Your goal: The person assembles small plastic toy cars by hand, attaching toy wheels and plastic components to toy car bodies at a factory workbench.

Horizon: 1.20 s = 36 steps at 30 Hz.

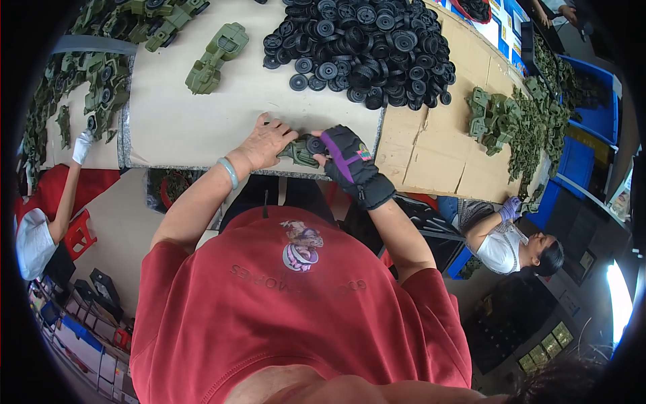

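My left hand (267, 141), bare with a pale green bracelet on the wrist, presses down on a green plastic toy vehicle body (299, 153) at the near edge of the worktable (182, 121). My right hand (346, 158) wears a black and purple fingerless glove. It pinches a black plastic wheel (315, 144) against the side of that green body. Both hands meet over the part, which is mostly hidden under my fingers.
A big heap of black wheels (363, 47) lies beyond my hands. One green toy body (215, 57) lies apart; more green parts (101, 74) pile at the left and on cardboard at the right (518, 121). A person in a white glove (82, 146) works at the left, another person (511, 236) at the right. Blue bins (592, 101) stand far right.
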Available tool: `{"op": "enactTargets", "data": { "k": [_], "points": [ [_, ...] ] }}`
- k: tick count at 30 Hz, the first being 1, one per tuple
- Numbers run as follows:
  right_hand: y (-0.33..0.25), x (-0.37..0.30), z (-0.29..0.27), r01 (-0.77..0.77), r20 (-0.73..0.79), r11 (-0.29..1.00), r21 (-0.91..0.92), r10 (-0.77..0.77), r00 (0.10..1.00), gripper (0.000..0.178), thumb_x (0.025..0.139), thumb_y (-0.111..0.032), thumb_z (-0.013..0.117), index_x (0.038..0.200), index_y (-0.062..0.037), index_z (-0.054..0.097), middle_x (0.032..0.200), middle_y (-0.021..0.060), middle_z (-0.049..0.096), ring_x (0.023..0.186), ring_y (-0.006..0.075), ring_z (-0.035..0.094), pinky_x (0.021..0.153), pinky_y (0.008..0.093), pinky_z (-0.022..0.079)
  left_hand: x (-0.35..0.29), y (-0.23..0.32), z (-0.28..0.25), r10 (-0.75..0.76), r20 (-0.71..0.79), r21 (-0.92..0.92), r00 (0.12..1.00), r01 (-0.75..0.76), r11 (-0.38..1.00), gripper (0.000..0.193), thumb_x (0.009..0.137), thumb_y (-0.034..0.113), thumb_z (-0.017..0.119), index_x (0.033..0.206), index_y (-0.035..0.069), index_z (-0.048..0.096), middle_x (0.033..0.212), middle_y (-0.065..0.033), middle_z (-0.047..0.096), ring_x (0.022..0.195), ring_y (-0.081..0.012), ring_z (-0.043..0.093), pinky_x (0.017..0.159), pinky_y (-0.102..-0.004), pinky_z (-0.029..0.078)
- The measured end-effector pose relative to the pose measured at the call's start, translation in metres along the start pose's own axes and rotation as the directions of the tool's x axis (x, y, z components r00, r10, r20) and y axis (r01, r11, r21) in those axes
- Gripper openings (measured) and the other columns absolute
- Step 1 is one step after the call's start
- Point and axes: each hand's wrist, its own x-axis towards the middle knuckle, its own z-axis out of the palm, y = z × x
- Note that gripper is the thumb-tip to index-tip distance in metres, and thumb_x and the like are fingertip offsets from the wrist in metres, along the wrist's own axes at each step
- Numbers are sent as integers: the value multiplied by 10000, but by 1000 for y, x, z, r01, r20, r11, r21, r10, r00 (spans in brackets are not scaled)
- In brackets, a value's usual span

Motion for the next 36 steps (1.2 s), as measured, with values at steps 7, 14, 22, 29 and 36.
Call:
{"op": "enactTargets", "data": {
  "k": [7, 14, 22, 29, 36],
  "points": [
    [10, 9, 11, 47, 227, 983, -179, -5, 974, 562, 805, -268, 853, 1313, -79, 704, 1124, 152, 736, 1081, 379, 675, 940, 484, 527, 0, 1, 7, 3, -36, 0, 999, -3, 1000, 764, 774, 223, 894, 1457, 195, 552, 1351, -68, 610, 1399, -290, 525, 1269, -620, 246],
    [-7, 15, 7, 61, 73, 995, -81, -55, 996, 548, 841, -180, 821, 1356, -67, 670, 1183, 196, 719, 1097, 415, 666, 969, 519, 532, -15, 7, 30, -184, -430, -114, 884, 149, 982, 757, 711, 315, 937, 1355, 119, 593, 1344, -85, 616, 1343, -306, 545, 1207, -569, 357],
    [12, 63, 68, -242, -73, 970, 34, 244, 967, 161, 843, -75, 635, 998, -54, 673, 943, 179, 714, 937, 415, 691, 810, 515, 543, -9, 0, 28, -87, -392, -151, 916, 29, 988, 608, 684, 288, 926, 1185, 100, 637, 1208, -89, 678, 1236, -319, 601, 1084, -492, 491],
    [11, 78, 59, 76, 189, 962, -261, -26, 982, 264, 818, -250, 746, 1008, -79, 684, 950, 184, 700, 931, 413, 685, 831, 520, 545, -8, -4, 36, -40, -490, -168, 871, -49, 985, 614, 647, 248, 932, 1167, 103, 639, 1174, -86, 684, 1198, -316, 617, 1066, -498, 504],
    [1, 82, 53, 111, 183, 957, -267, -63, 981, 256, 818, -261, 762, 981, -79, 686, 948, 168, 708, 938, 409, 691, 840, 522, 546, -8, -7, 39, -40, -457, -172, 889, -44, 984, 635, 643, 253, 931, 1185, 92, 640, 1182, -92, 681, 1217, -319, 607, 1070, -503, 500]
  ]
}}
